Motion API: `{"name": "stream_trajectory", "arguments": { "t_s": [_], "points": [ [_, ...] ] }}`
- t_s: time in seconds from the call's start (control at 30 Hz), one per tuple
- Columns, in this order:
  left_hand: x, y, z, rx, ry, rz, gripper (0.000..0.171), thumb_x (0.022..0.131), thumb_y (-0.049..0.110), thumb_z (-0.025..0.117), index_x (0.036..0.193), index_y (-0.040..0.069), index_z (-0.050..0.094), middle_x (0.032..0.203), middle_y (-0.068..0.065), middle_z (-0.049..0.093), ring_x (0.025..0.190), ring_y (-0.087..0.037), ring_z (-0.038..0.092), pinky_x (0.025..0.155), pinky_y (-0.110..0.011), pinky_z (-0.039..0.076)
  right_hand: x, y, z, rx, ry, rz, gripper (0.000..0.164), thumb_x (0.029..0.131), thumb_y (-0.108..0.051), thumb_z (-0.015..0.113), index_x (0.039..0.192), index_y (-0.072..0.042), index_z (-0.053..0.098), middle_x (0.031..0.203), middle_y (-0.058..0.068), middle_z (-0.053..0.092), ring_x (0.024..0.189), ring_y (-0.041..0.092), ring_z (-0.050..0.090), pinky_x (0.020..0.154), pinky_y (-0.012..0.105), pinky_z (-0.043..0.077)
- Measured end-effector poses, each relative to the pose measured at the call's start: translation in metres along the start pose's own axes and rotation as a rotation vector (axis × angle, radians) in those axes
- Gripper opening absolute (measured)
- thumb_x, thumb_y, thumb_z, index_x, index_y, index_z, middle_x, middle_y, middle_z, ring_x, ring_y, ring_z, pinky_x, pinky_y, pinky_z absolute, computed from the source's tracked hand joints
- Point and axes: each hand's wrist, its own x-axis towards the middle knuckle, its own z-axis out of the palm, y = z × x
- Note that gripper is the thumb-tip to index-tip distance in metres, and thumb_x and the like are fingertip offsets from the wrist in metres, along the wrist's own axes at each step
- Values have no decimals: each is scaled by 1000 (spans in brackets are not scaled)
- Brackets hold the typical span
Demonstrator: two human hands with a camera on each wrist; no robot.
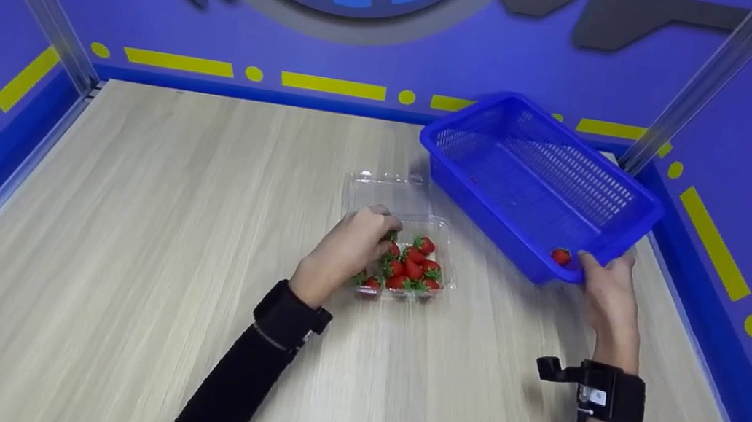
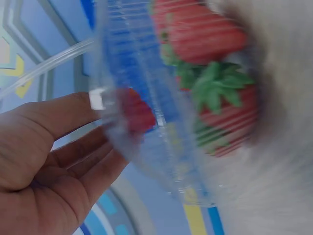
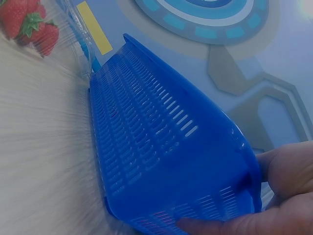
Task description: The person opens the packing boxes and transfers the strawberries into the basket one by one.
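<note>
A hinged clear plastic box (image 1: pixel 448 250), its lid (image 1: pixel 386 194) folded back, contains several red strawberries (image 1: pixel 413 269) with green leaves. My left hand (image 1: pixel 351 241) reaches in at the box's left side. In the left wrist view, its thumb and fingers pinch a strawberry (image 2: pixel 139 112), partly blurred behind the clear plastic. To the right, my right hand (image 1: pixel 610 295) grips the near right corner of a blue slotted basket (image 1: pixel 480 200), thumb over the rim and fingers outside, as the right wrist view also shows. One strawberry (image 1: pixel 561 256) lies inside that basket by the thumb.
A pale wood-grain table (image 1: pixel 143 244) carries everything. Blue panels (image 1: pixel 338 58) with yellow marks stand along its back and sides, joined by metal posts (image 1: pixel 709 89) at the corners. The basket stands near the back right edge.
</note>
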Motion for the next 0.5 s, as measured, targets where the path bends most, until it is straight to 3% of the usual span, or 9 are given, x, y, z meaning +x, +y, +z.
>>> {"name": "stream_trajectory", "arguments": {
  "t_s": [0.17, 0.37, 0.5],
  "points": [
    [-6, 12, -11, -25, 40, 17, 20, 93, 2, 71, 113, 4, 74, 112, -11, 70, 103, -24, 69, 85, -31, 58, 1, 0, 0, 4, -12, -6, 72, 107, -9, 36, 156, -8, -18, 160, 24, 21, 121, 12, 50, 92, 15, 49],
    [-14, 25, -21, -28, 104, 55, 20, 92, 3, 73, 112, 4, 74, 112, -10, 70, 104, -23, 69, 85, -29, 58, 1, 1, -1, 23, -23, -4, 73, 108, -9, 37, 155, -8, -19, 149, 19, 35, 108, 6, 57, 88, 16, 52],
    [-15, 29, -25, -41, 130, 74, 20, 92, 3, 74, 112, 3, 74, 110, -10, 70, 102, -22, 70, 84, -28, 58, 0, 1, -1, 13, -17, 8, 74, 108, -9, 37, 155, -7, -21, 149, 21, 35, 110, 8, 57, 86, 15, 51]
  ]
}}
